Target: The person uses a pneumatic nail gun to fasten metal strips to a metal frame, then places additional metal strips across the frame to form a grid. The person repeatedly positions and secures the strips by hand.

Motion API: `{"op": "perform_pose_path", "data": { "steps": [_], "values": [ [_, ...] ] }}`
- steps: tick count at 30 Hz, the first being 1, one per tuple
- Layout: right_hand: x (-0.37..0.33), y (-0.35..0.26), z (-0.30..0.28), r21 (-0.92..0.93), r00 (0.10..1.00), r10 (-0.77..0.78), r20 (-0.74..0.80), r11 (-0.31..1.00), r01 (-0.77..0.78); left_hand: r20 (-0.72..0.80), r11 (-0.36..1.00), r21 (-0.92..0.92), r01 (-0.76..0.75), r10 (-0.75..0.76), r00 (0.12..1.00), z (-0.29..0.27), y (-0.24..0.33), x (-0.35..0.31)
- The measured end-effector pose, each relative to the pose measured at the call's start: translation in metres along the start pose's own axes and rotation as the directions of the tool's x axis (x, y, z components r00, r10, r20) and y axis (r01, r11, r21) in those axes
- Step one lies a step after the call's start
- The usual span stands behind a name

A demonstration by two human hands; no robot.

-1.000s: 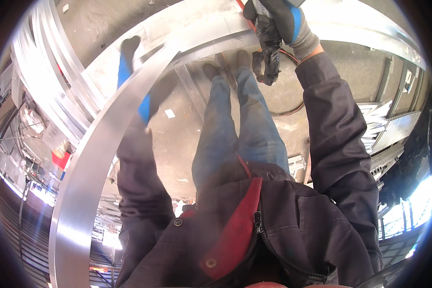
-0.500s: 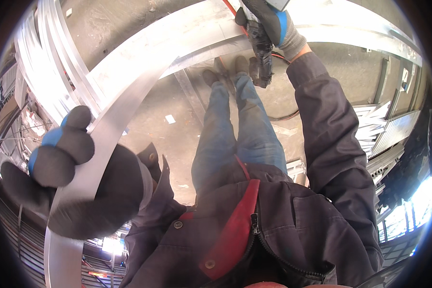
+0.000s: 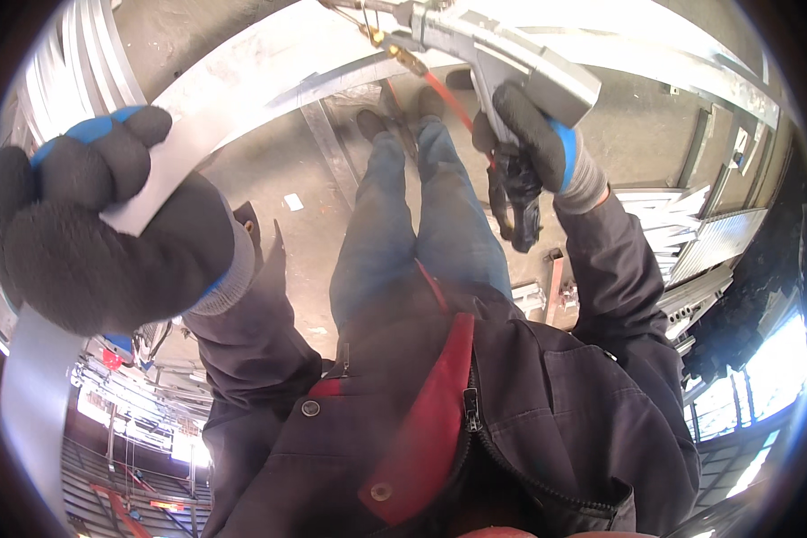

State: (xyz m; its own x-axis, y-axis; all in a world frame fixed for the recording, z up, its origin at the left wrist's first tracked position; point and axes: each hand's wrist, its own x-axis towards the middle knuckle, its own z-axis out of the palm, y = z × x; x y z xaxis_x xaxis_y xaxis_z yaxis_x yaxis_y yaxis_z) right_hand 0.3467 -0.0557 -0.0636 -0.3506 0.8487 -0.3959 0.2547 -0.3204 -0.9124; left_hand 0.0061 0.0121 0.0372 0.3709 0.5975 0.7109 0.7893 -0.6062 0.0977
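My left hand, in a black and blue work glove, is closed around a long flat metal strip. The strip runs from the lower left up through the fist toward the bright metal beam ahead; glare hides where it ends. My right hand, gloved the same way, grips a gun-shaped air tool by its grip. The tool has a grey metal body, a long nose pointing left and black wrapping below the hand. A red hose with brass fittings runs beside it.
Long metal profiles lie at the far left. More metal lengths are piled at the right, near a black heap. A dark bar lies on the concrete floor left of my feet, with a white scrap nearby.
My right hand has come down toward my body with the air tool, bringing its body and nose into view. My left hand has moved up and left, still gripping the strip.
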Motion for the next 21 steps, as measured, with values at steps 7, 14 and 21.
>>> {"op": "perform_pose_path", "data": {
  "steps": [7, 14, 21],
  "values": [
    [-0.024, 0.017, 0.019, 0.132, 0.984, 0.169, -0.053, 0.978, -0.161, -0.037, 0.974, -0.157, 0.166, -0.174, 0.984, -0.001, 0.004, -0.003],
    [-0.024, 0.012, 0.021, 0.134, 0.976, 0.217, -0.007, 0.968, -0.214, -0.096, 0.886, -0.338, 0.318, -0.369, 0.925, 0.003, 0.017, -0.012],
    [-0.033, 0.013, 0.035, 0.094, 0.989, 0.145, -0.018, 0.985, -0.143, -0.142, 0.784, -0.505, 0.360, -0.487, 0.862, 0.007, 0.030, -0.021]
  ]
}}
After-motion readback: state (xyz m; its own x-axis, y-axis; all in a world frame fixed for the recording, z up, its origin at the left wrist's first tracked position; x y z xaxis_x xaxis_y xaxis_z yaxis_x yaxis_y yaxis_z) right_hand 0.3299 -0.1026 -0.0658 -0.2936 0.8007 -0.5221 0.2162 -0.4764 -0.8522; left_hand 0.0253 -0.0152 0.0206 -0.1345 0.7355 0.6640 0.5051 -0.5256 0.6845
